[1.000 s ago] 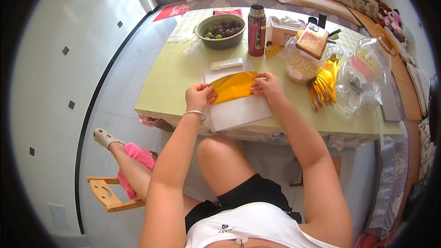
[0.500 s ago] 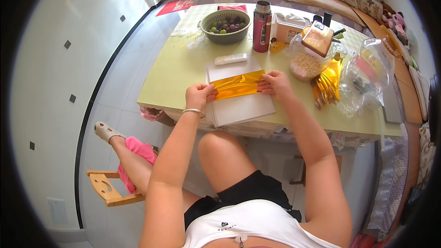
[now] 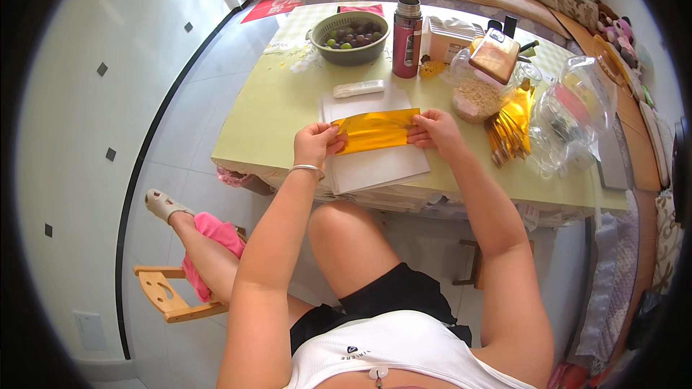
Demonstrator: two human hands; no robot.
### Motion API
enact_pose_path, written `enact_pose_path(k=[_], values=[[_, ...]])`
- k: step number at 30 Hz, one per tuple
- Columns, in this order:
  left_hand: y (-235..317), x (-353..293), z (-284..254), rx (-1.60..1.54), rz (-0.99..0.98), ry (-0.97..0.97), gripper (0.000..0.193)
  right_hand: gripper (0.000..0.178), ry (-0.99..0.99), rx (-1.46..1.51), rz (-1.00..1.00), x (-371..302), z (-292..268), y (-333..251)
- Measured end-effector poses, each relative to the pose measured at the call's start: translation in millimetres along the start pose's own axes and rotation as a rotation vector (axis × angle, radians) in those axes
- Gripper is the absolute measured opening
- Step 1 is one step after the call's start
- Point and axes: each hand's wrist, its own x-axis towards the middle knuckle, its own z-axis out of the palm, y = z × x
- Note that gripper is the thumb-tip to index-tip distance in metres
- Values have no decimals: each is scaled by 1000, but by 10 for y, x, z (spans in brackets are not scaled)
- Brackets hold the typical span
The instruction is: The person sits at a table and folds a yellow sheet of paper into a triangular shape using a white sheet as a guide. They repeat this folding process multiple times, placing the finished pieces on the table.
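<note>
A shiny gold foil strip [image 3: 375,131], perhaps a flat pouch, stretches between my hands above white paper sheets [image 3: 382,171]. My left hand [image 3: 317,144] pinches its left end, thumb and fingers closed. At the other end, my right hand [image 3: 435,132] grips the foil the same way. Just beyond the foil lies a white tube-like object [image 3: 359,88] on the paper. To the right of my right hand rests a fanned pile of gold foil pieces [image 3: 510,126], beside a clear container of pale grains [image 3: 476,101].
On the table [image 3: 267,122], a grey-green colander of grapes [image 3: 351,37] stands at the back. Beside it are a red thermos [image 3: 407,37] and a tissue box [image 3: 448,39]. A phone [image 3: 494,56] leans over the grain container. Clear plastic packaging [image 3: 577,115] lies at the right.
The foil's face has turned slightly and looks smoother and more evenly gold. Both hands still hold its ends. The whole view has shifted a little.
</note>
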Motion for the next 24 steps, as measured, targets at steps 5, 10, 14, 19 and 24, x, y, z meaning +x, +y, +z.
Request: enact_pose_path(k=[5, 10, 14, 19, 24], values=[[-125, 39, -78, -22, -2, -41, 8, 17, -24, -18, 6, -12, -63, 14], [-122, 44, -114, 156, 36, -58, 9, 17, -3, -185, 21, -144, -91, -41], [-143, 65, -148, 356, 76, -43, 10, 16, 0, -273, -9, -219, -110, -29], [-127, 108, -159, 615, 117, -48, 14, 14, 22, -416, -132, -324, -121, 72], [-166, 144, -182, 941, 230, -38, 18, 17, 57, -562, -221, -399, -103, 122]])
